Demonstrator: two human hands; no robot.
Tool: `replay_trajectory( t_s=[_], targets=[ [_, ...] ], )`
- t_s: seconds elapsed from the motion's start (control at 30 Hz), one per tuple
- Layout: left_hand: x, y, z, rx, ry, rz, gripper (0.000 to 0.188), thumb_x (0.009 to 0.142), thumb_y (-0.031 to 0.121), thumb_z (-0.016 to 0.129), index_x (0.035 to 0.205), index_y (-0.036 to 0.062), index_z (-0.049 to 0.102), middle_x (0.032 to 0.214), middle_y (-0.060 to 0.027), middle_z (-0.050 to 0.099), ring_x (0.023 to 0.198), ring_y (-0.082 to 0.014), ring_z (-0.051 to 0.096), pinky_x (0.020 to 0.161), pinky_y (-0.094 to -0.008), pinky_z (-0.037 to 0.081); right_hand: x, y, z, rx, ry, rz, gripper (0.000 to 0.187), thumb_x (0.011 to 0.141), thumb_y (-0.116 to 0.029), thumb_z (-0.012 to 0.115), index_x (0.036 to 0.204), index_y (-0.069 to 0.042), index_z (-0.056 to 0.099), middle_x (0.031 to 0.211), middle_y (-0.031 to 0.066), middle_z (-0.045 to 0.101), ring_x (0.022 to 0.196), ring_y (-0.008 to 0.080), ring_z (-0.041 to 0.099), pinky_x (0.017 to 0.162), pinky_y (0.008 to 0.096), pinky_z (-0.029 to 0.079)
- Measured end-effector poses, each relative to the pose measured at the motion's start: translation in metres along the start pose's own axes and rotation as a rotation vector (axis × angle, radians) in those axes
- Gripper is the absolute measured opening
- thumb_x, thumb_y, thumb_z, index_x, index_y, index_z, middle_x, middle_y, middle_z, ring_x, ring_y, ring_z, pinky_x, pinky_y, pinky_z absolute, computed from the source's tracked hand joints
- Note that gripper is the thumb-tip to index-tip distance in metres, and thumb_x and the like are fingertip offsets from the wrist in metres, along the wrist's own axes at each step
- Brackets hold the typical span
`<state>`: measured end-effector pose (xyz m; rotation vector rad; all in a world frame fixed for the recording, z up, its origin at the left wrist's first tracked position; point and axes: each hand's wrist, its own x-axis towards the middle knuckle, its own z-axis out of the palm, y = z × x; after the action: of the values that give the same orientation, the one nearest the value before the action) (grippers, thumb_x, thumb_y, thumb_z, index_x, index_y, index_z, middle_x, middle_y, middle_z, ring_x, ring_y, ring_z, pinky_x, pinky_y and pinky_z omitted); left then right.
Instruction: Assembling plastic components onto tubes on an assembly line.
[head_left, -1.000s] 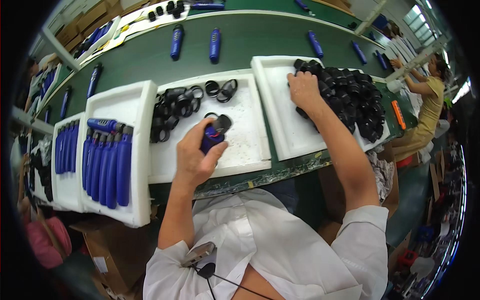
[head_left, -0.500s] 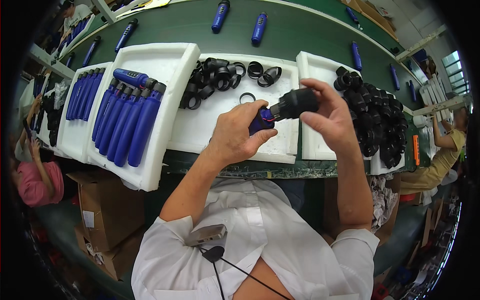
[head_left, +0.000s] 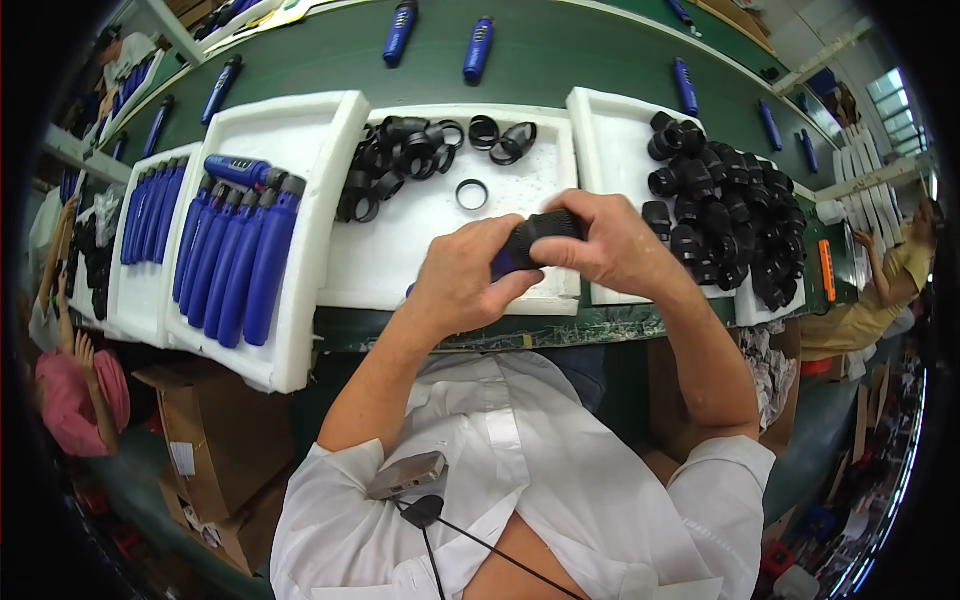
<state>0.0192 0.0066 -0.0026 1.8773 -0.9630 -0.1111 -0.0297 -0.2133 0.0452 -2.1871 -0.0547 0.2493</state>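
At the centre of the clock, a person's left hand is closed around a mostly hidden blue tube, while the right hand grips the black cap at its end, both above a white tray. In that tray, a loose ring lies between ten and eleven o'clock, a ring heap at ten. Farther out, spare tubes fill another tray at nine, spare caps pile up between two and three, and an orange tool lies at three.
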Motion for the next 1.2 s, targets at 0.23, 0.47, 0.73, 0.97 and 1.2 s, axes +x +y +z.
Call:
replay_trajectory(
  t_s=[0.23, 0.47, 0.73, 0.97, 1.2],
  targets=[
    [-0.002, 0.0, 0.008, 0.055, -0.012, 0.03, 0.05, 0.071, 0.014, 0.078, 0.117, -0.0019, 0.064, 0.098, -0.021, 0.069, 0.086, -0.0388, 0.067, 0.078, -0.0401, 0.053, -0.012, -0.001, 0.004, 0.094, 0.034, -0.067, 0.043, 0.089, -0.036, 0.068, 0.098, 0.006, 0.063, 0.079, 0.0222, 0.068, 0.074, 0.0301, 0.068, 0.068, 0.0397, 0.053],
    [0.004, 0.007, 0.002, -0.522, -0.378, -0.425, 0.049, 0.073, 0.013, 0.078, 0.116, -0.0046, 0.063, 0.097, -0.0209, 0.069, 0.083, -0.0381, 0.066, 0.078, -0.0384, 0.053, -0.012, 0.016, 0.031, -0.087, 0.396, -0.482, 0.034, 0.09, -0.031, 0.066, 0.09, 0.002, 0.063, 0.08, 0.0224, 0.065, 0.076, 0.0431, 0.065, 0.069, 0.0472, 0.053],
    [0.031, 0.032, -0.01, -0.271, -0.378, -0.224, 0.037, 0.078, 0.019, 0.076, 0.106, -0.0027, 0.065, 0.085, -0.0104, 0.065, 0.072, -0.0232, 0.059, 0.067, -0.0372, 0.047, -0.01, 0.0, 0.027, 0.031, 0.448, -0.293, 0.032, 0.093, -0.025, 0.06, 0.085, 0.005, 0.064, 0.078, 0.025, 0.065, 0.072, 0.0422, 0.064, 0.066, 0.0458, 0.051],
    [0.031, 0.033, 0.0, 0.405, -0.26, -0.058, 0.041, 0.084, 0.028, 0.075, 0.108, -0.0027, 0.064, 0.084, -0.0134, 0.065, 0.075, -0.0248, 0.062, 0.069, -0.0375, 0.048, 0.004, 0.015, 0.031, -0.528, 0.389, -0.175, 0.013, 0.086, -0.015, 0.061, 0.08, -0.004, 0.063, 0.072, 0.0198, 0.065, 0.068, 0.0361, 0.067, 0.06, 0.0453, 0.054],
    [0.025, 0.018, -0.006, -0.108, -0.256, -0.072, 0.041, 0.084, 0.028, 0.076, 0.108, -0.0014, 0.061, 0.089, -0.023, 0.066, 0.082, -0.042, 0.064, 0.072, -0.0451, 0.05, 0.004, -0.012, 0.017, -0.054, 0.556, -0.238, 0.019, 0.094, -0.015, 0.056, 0.085, -0.001, 0.063, 0.074, 0.0192, 0.061, 0.064, 0.0354, 0.065, 0.059, 0.0424, 0.05]
  ],
)
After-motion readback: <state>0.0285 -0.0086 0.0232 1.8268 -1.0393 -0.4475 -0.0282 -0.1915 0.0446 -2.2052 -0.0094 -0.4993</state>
